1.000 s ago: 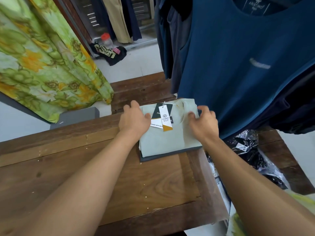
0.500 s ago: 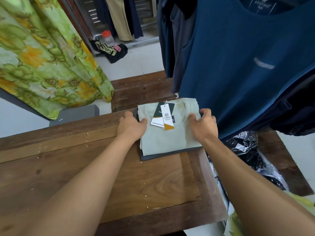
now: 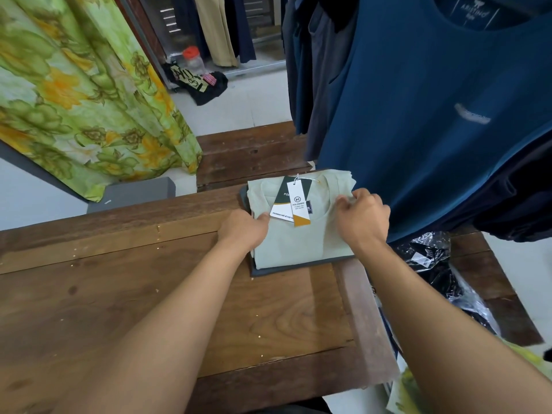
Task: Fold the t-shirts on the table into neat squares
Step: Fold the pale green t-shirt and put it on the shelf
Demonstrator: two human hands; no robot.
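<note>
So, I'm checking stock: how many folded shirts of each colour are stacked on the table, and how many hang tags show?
Pale green t-shirt: 1
Dark grey shirt under it: 1
Hang tags: 2
Total: 4

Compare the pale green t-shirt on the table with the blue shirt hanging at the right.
The pale green t-shirt lies folded into a square atop a dark garment on the table; the blue shirt hangs unfolded beside it. The pale green t-shirt carries paper tags at its collar; the blue shirt shows a small pale chest logo. Both are plain, single-coloured tops.
</note>
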